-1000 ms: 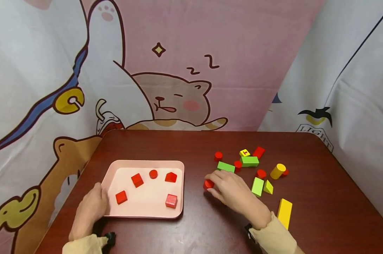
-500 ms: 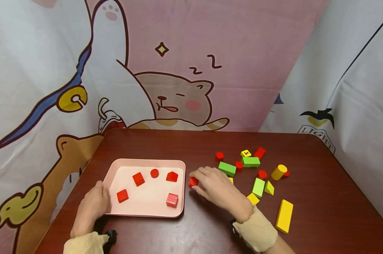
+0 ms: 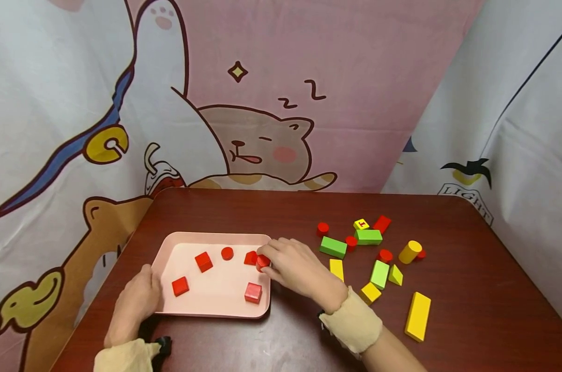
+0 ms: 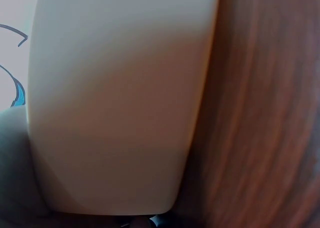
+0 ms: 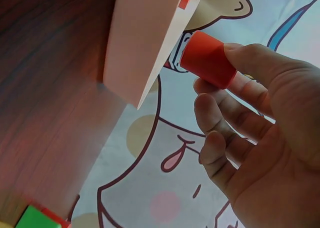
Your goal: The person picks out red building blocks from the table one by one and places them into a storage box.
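Right wrist: smooth red cylinder (image 5: 207, 60) in hand (image 5: 282, 138)

A dark reddish-brown wooden counter (image 3: 485, 279) with rounded far corners fills the lower part of the head view, a soft pale glare lying on its near edge. Behind it hangs a creased cartoon cloth (image 3: 369, 77) in pink and white, printed with a sleeping grey-brown cat (image 3: 267, 142), a yellow bell (image 3: 93, 150) on a blue ribbon (image 3: 52, 166) and, lower left, a yellow-green duck (image 3: 25, 302). At right, softly lit white fabric (image 3: 536, 150) bears a black bird shape (image 3: 471, 167) above the word "LIGHT".
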`<state>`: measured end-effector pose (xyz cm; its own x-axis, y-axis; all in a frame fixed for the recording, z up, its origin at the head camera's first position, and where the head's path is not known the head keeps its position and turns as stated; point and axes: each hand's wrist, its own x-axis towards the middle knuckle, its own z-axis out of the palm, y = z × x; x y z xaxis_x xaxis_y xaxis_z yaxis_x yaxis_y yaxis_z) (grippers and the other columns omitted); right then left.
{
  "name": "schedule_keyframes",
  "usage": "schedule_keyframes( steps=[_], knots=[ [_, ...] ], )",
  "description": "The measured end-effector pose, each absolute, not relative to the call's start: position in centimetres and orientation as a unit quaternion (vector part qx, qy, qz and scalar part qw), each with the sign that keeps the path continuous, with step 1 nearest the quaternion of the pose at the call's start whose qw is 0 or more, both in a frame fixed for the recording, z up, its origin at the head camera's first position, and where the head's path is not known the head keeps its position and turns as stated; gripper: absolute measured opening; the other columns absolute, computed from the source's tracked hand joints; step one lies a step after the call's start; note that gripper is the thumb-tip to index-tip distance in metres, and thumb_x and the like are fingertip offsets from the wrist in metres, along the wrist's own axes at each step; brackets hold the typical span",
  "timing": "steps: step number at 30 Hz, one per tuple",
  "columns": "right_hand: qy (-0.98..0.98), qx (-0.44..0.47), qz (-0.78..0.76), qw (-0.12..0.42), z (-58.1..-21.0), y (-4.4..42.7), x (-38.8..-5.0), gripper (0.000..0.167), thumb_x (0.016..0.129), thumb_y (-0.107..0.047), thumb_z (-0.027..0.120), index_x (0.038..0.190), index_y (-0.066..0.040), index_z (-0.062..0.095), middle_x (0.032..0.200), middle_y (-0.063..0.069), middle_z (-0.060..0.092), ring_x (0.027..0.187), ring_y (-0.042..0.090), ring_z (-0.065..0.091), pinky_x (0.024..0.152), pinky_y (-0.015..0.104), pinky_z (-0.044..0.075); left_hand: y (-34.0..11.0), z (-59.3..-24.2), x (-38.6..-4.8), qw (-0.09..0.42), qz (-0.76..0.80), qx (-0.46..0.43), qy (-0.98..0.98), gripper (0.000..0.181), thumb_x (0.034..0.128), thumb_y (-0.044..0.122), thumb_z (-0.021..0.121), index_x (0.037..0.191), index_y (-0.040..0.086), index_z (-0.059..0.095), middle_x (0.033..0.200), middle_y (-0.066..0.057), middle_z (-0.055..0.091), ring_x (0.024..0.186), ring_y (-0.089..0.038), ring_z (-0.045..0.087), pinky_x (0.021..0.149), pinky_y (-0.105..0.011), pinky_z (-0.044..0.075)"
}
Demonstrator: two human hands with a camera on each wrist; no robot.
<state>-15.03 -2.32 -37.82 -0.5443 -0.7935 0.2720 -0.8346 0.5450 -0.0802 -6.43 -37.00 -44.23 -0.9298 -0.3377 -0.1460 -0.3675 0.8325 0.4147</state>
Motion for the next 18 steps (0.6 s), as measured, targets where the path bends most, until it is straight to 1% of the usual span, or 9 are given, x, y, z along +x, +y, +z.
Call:
schedule_keyframes(
  steps=[3, 6, 11, 13, 18],
  knots=[
    [-0.869, 0.473, 0.105, 0.097, -37.8, -3.1, -15.2, 0.028, 0.088, -0.032, 0.072, 0.111, -0.017, 0.065, 0.103, -0.006, 0.059, 0.084, 0.013, 0.055, 0.078, 0.032, 0.046, -37.0, -44.2, -6.4, 0.033, 0.222, -0.185, 0.957, 0.022, 0.1015, 0.017, 0.033, 0.103, -0.003, 0.041, 0.089, -0.026, 0.053, 0.080, -0.044, 0.056, 0.068, -0.055, 0.041],
    [-0.867, 0.477, 0.111, 0.093, -37.8, -3.8, -15.4, 0.024, 0.088, -0.031, 0.072, 0.108, -0.019, 0.066, 0.103, -0.006, 0.060, 0.087, 0.013, 0.057, 0.080, 0.032, 0.046, -36.9, -44.2, -6.3, 0.034, 0.223, -0.185, 0.956, 0.022, 0.1015, 0.017, 0.033, 0.104, -0.004, 0.041, 0.089, -0.026, 0.053, 0.079, -0.042, 0.056, 0.068, -0.054, 0.041],
    [-0.867, 0.479, 0.102, 0.089, -37.8, -4.9, -15.7, 0.023, 0.088, -0.029, 0.072, 0.107, -0.018, 0.066, 0.103, -0.005, 0.061, 0.094, 0.014, 0.058, 0.083, 0.032, 0.046, -36.9, -44.1, -6.3, 0.036, 0.225, -0.187, 0.955, 0.022, 0.1014, 0.017, 0.033, 0.105, -0.004, 0.041, 0.089, -0.025, 0.053, 0.079, -0.040, 0.056, 0.068, -0.053, 0.041],
    [-0.866, 0.482, 0.097, 0.091, -37.7, -5.3, -15.8, 0.023, 0.088, -0.029, 0.071, 0.107, -0.017, 0.066, 0.103, -0.004, 0.061, 0.095, 0.014, 0.059, 0.082, 0.032, 0.046, -36.9, -44.1, -6.4, 0.037, 0.226, -0.188, 0.955, 0.022, 0.1013, 0.017, 0.033, 0.105, -0.004, 0.041, 0.089, -0.024, 0.053, 0.079, -0.039, 0.056, 0.068, -0.052, 0.041],
    [-0.860, 0.492, 0.093, 0.097, -37.6, -6.7, -16.2, 0.017, 0.089, -0.026, 0.069, 0.104, -0.017, 0.067, 0.100, -0.005, 0.062, 0.088, 0.013, 0.058, 0.078, 0.030, 0.046, -36.9, -44.1, -6.3, 0.044, 0.225, -0.192, 0.954, 0.021, 0.1010, 0.016, 0.034, 0.105, -0.004, 0.041, 0.089, -0.024, 0.053, 0.079, -0.039, 0.056, 0.068, -0.051, 0.041]
  ],
)
